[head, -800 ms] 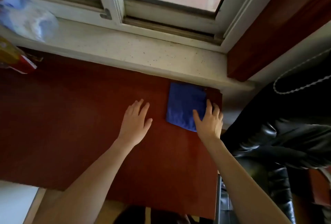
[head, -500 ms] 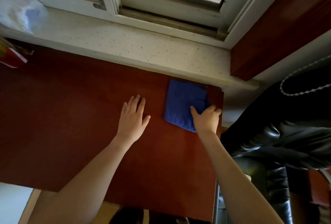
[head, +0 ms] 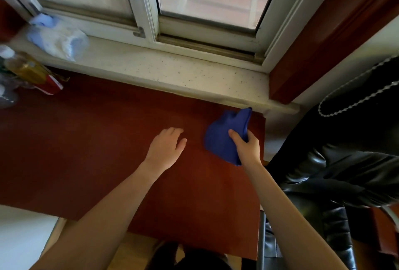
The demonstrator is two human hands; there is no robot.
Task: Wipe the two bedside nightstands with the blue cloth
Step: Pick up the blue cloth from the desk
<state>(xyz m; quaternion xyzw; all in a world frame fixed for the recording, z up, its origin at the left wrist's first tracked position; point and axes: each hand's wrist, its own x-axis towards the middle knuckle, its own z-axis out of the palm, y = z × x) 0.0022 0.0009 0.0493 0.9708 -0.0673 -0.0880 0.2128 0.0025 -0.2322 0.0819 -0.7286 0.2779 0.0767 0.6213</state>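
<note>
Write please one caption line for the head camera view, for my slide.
Right hand grips the bunched blue cloth on the red-brown nightstand; left hand is open.

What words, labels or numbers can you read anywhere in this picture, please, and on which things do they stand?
None can be read.
Bottle at the far left: it bears a yellow label, too blurred to read.
Red pack beside the bottle: no legible print.
Bag on the sill: blue marks, too blurred to tell.
Cloth in the right hand, left hand and nightstand: no text.
</note>
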